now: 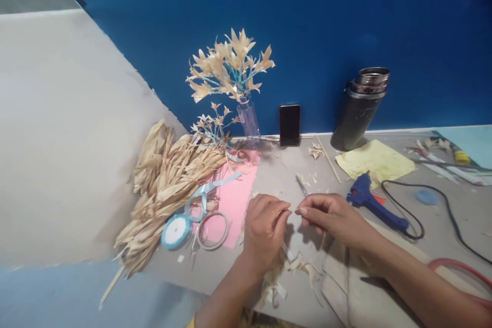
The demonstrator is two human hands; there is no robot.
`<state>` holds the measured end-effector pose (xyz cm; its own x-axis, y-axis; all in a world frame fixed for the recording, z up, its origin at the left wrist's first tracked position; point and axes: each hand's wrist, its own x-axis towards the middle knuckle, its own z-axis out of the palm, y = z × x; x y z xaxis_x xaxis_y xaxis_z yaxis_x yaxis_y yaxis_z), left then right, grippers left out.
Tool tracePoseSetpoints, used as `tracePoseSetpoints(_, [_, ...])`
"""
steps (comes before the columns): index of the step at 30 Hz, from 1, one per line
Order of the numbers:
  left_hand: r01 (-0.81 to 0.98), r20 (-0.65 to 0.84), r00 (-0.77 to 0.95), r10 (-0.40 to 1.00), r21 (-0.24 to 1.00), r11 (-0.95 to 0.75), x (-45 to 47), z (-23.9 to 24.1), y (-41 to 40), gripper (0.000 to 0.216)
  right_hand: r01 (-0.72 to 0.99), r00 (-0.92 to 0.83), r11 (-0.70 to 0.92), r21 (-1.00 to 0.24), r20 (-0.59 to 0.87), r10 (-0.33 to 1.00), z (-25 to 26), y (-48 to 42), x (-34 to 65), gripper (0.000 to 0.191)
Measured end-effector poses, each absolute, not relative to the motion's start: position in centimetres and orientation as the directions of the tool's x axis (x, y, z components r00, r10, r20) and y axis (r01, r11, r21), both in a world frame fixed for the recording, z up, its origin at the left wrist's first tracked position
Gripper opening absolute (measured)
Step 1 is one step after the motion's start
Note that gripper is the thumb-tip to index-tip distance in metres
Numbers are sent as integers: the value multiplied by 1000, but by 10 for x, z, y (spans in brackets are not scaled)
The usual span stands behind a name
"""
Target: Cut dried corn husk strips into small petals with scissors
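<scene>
My left hand (268, 228) is closed in a pinch over the table's front part, palm side turned right. Facing it, a small gap away, my right hand (330, 218) also pinches with thumb and forefinger. Whatever sits between the fingertips is too small to name. Dry husk scraps (303, 266) and thin wires lie below the hands. A slim metal tool (302, 184) rests just beyond my right fingers. To the right of that hand lies a blue glue gun (378, 205) with a black cord.
Dried husks (169, 179) heap at the left, by a pink sheet (240, 200), blue ribbon spool (177, 231) and tape roll (212, 230). Husk flowers (230, 64) stand in a clear vase (249, 120). A phone (289, 125) and flask (360, 110) lean on the wall; yellow paper (374, 160) lies right.
</scene>
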<state>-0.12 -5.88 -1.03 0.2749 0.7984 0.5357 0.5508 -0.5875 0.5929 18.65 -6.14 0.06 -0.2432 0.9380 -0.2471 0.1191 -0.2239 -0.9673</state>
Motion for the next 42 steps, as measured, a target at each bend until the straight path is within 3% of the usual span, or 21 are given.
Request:
tracePoseSetpoints(5, [266, 228, 178, 957, 925, -270, 2, -10, -58, 10, 134, -252, -190, -973, -219, 943, -2, -60, 187, 31])
tracePoseSetpoints(9, [23, 9, 179, 984, 1000, -14, 6, -12, -59, 10, 133, -272, -177, -975, -208, 940, -3, -60, 187, 30])
tracePoseSetpoints(21, [-334, -164, 206, 965, 915, 227, 20, -30, -63, 19, 156, -329, -146, -977, -191, 925, -5, -60, 186, 22])
tracePoseSetpoints(27, [-496, -283, 163, 945, 805, 327, 22, -28, -62, 26, 269, -95, -23, -963, -50, 994, -2, -58, 189, 22])
tracePoseSetpoints(35, [-559, -319, 205, 925, 738, 378, 27, -27, -62, 28, 100, -276, -55, -993, -80, 958, -1, -64, 180, 19])
tracePoseSetpoints(39, [-578, -330, 272, 904, 695, 428, 25, -25, -64, 31, -30, -297, -147, -989, -132, 946, 2, -65, 179, 23])
tracePoseSetpoints(42, [-540, -298, 301, 906, 730, 419, 22, -23, -65, 35, -121, -349, -217, -969, -164, 923, 2, -66, 180, 26])
